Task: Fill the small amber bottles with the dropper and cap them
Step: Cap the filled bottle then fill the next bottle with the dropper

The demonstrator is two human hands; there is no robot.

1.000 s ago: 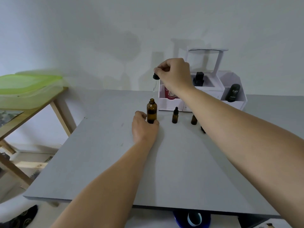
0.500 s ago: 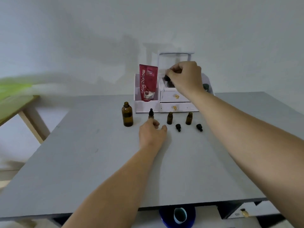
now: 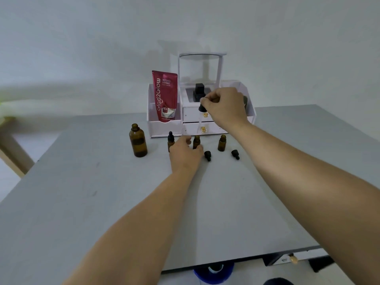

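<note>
My right hand (image 3: pixel 224 106) pinches a dropper (image 3: pixel 202 109) by its black bulb; its clear glass tube points down over the middle small amber bottle (image 3: pixel 196 141). My left hand (image 3: pixel 185 153) grips that open bottle at its base on the grey table (image 3: pixel 102 192). To its left stands a small amber bottle with a black dropper cap (image 3: pixel 170 140). A third small open amber bottle (image 3: pixel 222 142) stands to the right. Two loose black caps lie on the table, one (image 3: pixel 207 155) near my left hand and one (image 3: pixel 235 154) further right. The large open amber bottle (image 3: pixel 138 140) stands at the left.
A white drawer organiser (image 3: pixel 164 126) stands against the wall behind the bottles, holding a red tube (image 3: pixel 165 95) and a black bottle (image 3: pixel 199 91). A wooden table leg (image 3: pixel 12 153) shows at the left. A blue object (image 3: pixel 213 272) sits below the table's front edge.
The view swung right from the large bottle. My left hand let go of the large bottle and took the middle small one. My right hand carried the dropper over and lowered it above that bottle.
</note>
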